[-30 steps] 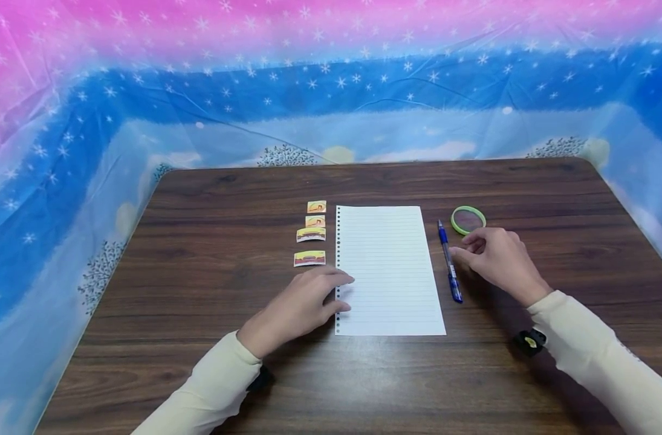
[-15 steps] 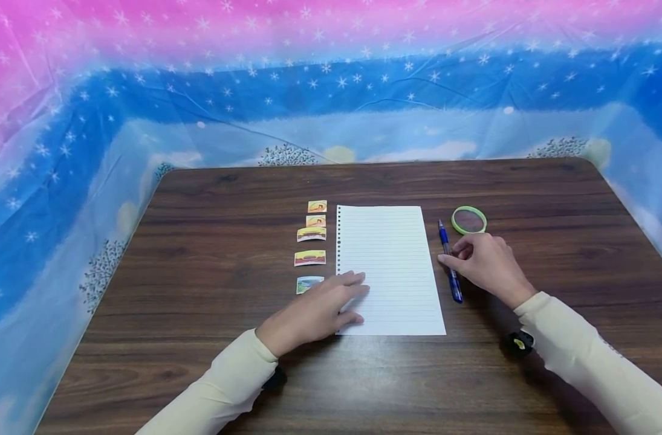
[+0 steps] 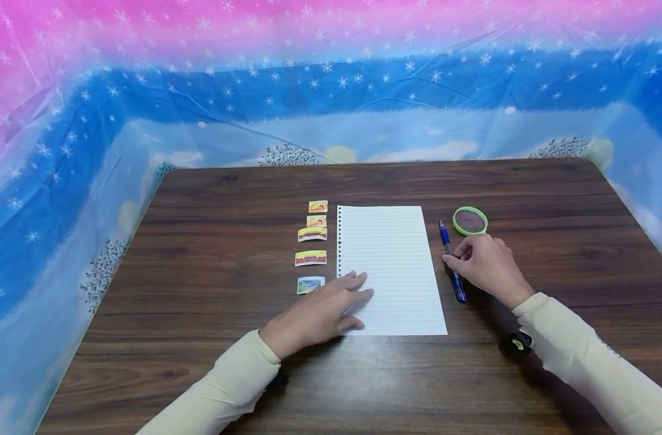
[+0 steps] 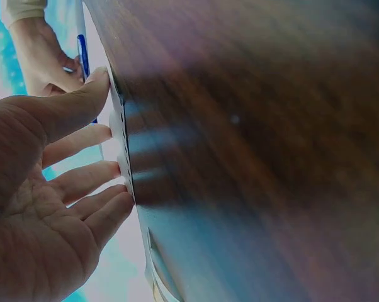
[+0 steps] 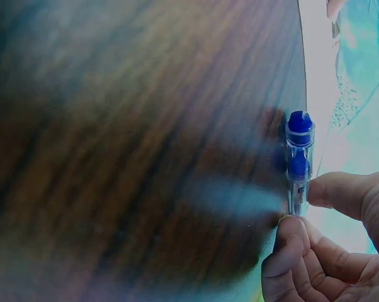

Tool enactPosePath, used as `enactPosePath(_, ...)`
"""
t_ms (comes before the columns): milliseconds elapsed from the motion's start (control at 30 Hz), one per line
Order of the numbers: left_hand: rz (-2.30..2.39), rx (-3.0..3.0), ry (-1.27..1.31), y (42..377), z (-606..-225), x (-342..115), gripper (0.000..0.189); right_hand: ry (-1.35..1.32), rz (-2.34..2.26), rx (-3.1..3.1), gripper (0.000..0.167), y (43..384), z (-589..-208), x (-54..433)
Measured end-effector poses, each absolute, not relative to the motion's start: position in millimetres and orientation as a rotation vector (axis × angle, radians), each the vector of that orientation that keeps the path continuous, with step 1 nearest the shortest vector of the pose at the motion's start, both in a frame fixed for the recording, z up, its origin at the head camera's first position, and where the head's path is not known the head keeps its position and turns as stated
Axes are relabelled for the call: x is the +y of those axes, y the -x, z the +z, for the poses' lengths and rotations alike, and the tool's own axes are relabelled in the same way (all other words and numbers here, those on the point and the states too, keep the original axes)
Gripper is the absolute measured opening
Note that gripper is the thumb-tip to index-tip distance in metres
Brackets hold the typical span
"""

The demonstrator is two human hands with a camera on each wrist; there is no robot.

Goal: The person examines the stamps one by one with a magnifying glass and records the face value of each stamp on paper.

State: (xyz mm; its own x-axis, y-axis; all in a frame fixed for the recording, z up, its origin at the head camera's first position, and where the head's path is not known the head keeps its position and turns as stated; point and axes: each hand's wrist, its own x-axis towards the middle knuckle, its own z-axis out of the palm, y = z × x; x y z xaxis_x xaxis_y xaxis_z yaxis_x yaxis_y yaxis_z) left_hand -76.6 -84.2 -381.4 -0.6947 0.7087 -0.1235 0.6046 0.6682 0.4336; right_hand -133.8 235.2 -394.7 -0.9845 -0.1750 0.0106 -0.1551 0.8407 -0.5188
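Observation:
A sheet of lined paper (image 3: 390, 266) with a punched left edge lies in the middle of the table. My left hand (image 3: 322, 308) rests on its lower left part, fingers spread and nearly straight. Just right of the sheet is a blue pen (image 5: 299, 141) with a clear barrel. My right hand (image 3: 488, 266) pinches the pen's middle, with the thumb on one side and curled fingers on the other. The left wrist view shows the left fingertips (image 4: 123, 201) along the punched edge.
Several small picture cards stand in a column left of the sheet, such as a yellow one (image 3: 311, 258) and a blue-green one (image 3: 311, 285). A green-rimmed round disc (image 3: 470, 221) lies beyond the right hand. Patterned cloth (image 3: 331, 90) hangs around the brown table (image 3: 200, 254).
The left hand has moved right onto the paper, uncovering the blue-green card. The right hand has come left to the pen and taken hold of it; the pen's lower end has shifted slightly right.

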Motion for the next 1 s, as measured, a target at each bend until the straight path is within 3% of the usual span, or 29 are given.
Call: enactPosePath(1000,0.529,2.596,-1.077,79,-382,-84,0.057,0.241,-1.059,2.851,0.017,134,-376,250)
